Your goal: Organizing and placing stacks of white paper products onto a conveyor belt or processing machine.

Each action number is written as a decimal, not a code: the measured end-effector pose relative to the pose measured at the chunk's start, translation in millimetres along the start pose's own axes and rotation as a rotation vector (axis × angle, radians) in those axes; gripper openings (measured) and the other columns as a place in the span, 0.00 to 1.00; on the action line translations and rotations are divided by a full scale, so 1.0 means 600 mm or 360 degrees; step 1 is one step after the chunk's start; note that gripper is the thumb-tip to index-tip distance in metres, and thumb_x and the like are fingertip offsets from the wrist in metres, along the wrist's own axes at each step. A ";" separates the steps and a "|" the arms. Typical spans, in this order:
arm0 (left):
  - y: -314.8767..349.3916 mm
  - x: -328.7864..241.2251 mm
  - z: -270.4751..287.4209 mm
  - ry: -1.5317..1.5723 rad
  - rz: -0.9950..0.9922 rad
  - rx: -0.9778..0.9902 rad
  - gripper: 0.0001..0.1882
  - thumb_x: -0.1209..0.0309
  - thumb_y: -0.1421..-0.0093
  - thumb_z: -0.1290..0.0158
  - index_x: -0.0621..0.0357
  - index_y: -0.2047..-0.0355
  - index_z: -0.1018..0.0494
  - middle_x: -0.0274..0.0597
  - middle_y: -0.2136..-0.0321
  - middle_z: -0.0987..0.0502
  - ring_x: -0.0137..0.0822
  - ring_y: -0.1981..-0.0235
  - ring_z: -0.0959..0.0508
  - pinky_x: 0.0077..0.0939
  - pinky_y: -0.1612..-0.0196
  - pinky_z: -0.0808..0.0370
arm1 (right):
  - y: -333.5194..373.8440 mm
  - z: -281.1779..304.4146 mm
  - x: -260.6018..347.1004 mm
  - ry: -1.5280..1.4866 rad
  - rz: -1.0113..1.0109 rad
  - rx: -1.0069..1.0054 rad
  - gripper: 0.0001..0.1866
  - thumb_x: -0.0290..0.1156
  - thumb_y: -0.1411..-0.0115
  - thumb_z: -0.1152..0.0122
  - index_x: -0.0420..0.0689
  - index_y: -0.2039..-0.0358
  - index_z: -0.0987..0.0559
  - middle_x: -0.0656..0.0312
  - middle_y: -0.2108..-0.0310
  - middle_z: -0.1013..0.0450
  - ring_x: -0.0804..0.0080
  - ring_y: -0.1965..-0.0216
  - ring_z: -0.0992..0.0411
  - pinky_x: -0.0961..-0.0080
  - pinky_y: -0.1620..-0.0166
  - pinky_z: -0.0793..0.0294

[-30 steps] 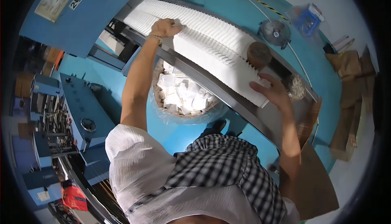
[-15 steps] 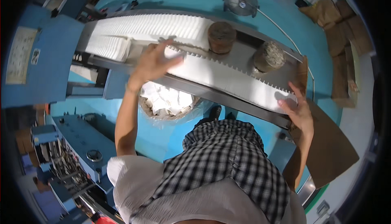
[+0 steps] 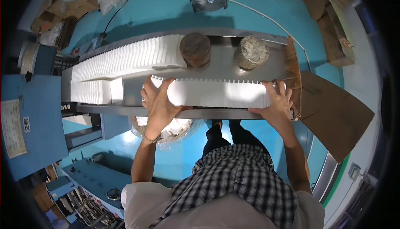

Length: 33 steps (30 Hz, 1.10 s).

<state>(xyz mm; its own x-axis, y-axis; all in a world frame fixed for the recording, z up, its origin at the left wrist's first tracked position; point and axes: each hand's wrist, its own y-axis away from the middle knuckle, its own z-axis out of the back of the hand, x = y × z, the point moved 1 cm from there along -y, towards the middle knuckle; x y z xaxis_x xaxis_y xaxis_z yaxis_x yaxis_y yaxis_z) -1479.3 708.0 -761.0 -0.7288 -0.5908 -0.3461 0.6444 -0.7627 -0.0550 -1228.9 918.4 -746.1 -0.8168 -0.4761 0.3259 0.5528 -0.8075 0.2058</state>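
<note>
white stack (image 3: 218, 93): laid along the near edge of the table (image 3: 225, 68), held between both hands.
left hand (image 3: 158, 102): the stack's left end is clamped between fingers and thumb.
right hand (image 3: 277, 104): the right end is clamped likewise.
step: the stack appears to be squared and gripped from both ends.
next move: even inward pressure is probably called for, so that the middle is not let sag.

Your left hand (image 3: 156, 104) and right hand (image 3: 278, 106) flank one white stack (image 3: 218, 94), its slices (image 3: 204, 88) hard to count. Left of them sits one short stack (image 3: 89, 92); beyond, one long row (image 3: 129, 56) and two cylinders (image 3: 195, 50).
</note>
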 end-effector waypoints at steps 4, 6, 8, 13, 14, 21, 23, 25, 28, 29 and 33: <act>0.007 -0.022 0.031 -0.0010 -0.0141 -0.0129 0.48 0.60 0.66 0.22 0.44 0.42 0.31 0.65 0.38 0.47 0.63 0.40 0.42 0.51 0.41 0.39 | 0.033 0.028 0.004 0.0024 0.0108 -0.0225 0.44 0.37 0.66 0.16 0.56 0.45 0.25 0.58 0.40 0.39 0.48 0.43 0.41 0.46 0.47 0.34; 0.024 -0.038 0.040 -0.0090 -0.0224 -0.0261 0.50 0.64 0.68 0.22 0.50 0.41 0.32 0.66 0.35 0.50 0.65 0.34 0.47 0.50 0.34 0.43 | 0.061 0.041 -0.018 -0.0054 0.0185 -0.0405 0.41 0.36 0.64 0.17 0.53 0.45 0.24 0.54 0.42 0.40 0.45 0.44 0.44 0.44 0.51 0.37; 0.062 -0.085 0.076 -0.0047 -0.0061 -0.0323 0.51 0.71 0.69 0.23 0.50 0.40 0.32 0.64 0.34 0.50 0.63 0.33 0.47 0.48 0.33 0.43 | 0.100 0.067 -0.031 -0.0142 0.0270 -0.0589 0.40 0.35 0.66 0.19 0.55 0.47 0.23 0.54 0.41 0.41 0.44 0.44 0.44 0.47 0.53 0.36; 0.153 -0.159 0.057 -0.0015 -0.0274 -0.0414 0.56 0.75 0.74 0.23 0.44 0.39 0.34 0.56 0.34 0.52 0.58 0.32 0.48 0.50 0.34 0.40 | 0.253 0.084 -0.141 -0.0224 0.0067 -0.0703 0.39 0.30 0.63 0.22 0.61 0.46 0.24 0.54 0.41 0.42 0.40 0.42 0.46 0.49 0.56 0.36; 0.169 -0.195 0.043 -0.0003 -0.0362 -0.0333 0.55 0.74 0.73 0.23 0.44 0.39 0.34 0.56 0.34 0.52 0.59 0.32 0.48 0.51 0.34 0.40 | 0.295 0.074 -0.173 -0.0203 -0.0021 -0.0715 0.37 0.31 0.62 0.22 0.62 0.47 0.24 0.54 0.41 0.42 0.41 0.43 0.46 0.49 0.54 0.37; 0.334 -0.492 -0.135 0.0220 -0.0810 0.0289 0.48 0.65 0.68 0.23 0.45 0.43 0.30 0.61 0.32 0.54 0.64 0.33 0.47 0.53 0.37 0.37 | 0.629 0.029 -0.447 -0.0127 -0.0829 -0.0836 0.33 0.33 0.61 0.22 0.60 0.50 0.22 0.53 0.42 0.40 0.40 0.43 0.44 0.47 0.57 0.36; 0.397 -0.574 -0.196 0.0267 -0.1059 0.0391 0.47 0.59 0.69 0.23 0.44 0.44 0.28 0.62 0.33 0.51 0.65 0.33 0.47 0.55 0.38 0.38 | 0.730 0.016 -0.521 0.0013 -0.1078 -0.0925 0.33 0.32 0.63 0.22 0.59 0.52 0.20 0.53 0.41 0.39 0.42 0.43 0.43 0.49 0.55 0.34; 0.447 -0.656 -0.277 0.0320 -0.1460 0.0395 0.46 0.55 0.68 0.23 0.44 0.44 0.28 0.63 0.35 0.47 0.64 0.36 0.44 0.56 0.39 0.40 | 0.830 0.007 -0.583 0.0018 -0.1358 -0.0967 0.39 0.32 0.68 0.19 0.58 0.49 0.20 0.53 0.39 0.39 0.42 0.42 0.43 0.48 0.51 0.34; 0.518 -0.826 -0.376 0.0790 -0.1816 0.0742 0.44 0.53 0.65 0.24 0.42 0.44 0.27 0.63 0.37 0.45 0.61 0.39 0.42 0.54 0.41 0.41 | 0.947 0.015 -0.671 0.0172 -0.1702 -0.1049 0.42 0.40 0.69 0.15 0.55 0.48 0.22 0.53 0.39 0.39 0.43 0.41 0.42 0.46 0.50 0.33; 0.541 -0.891 -0.408 0.0717 -0.1863 0.0787 0.44 0.53 0.65 0.24 0.41 0.45 0.27 0.62 0.37 0.45 0.61 0.38 0.43 0.56 0.41 0.41 | 0.973 0.014 -0.711 0.0147 -0.1809 -0.1050 0.43 0.38 0.70 0.15 0.54 0.48 0.22 0.54 0.40 0.38 0.45 0.42 0.40 0.46 0.48 0.32; 0.632 -1.106 -0.490 0.0485 -0.2137 0.0841 0.45 0.50 0.65 0.24 0.38 0.44 0.27 0.59 0.37 0.49 0.66 0.40 0.45 0.65 0.44 0.44 | 1.065 0.015 -0.864 -0.0015 -0.2074 -0.0976 0.44 0.41 0.69 0.15 0.57 0.46 0.23 0.57 0.42 0.36 0.45 0.43 0.38 0.42 0.50 0.29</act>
<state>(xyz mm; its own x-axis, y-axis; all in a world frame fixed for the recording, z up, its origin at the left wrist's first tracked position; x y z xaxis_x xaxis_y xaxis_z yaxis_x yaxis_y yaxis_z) -683.1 888.6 -827.7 -0.5795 0.6467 -0.4959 -0.6658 -0.7266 -0.1695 -450.9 652.5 -775.3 -0.6732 0.7045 0.2248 -0.7317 -0.6786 -0.0646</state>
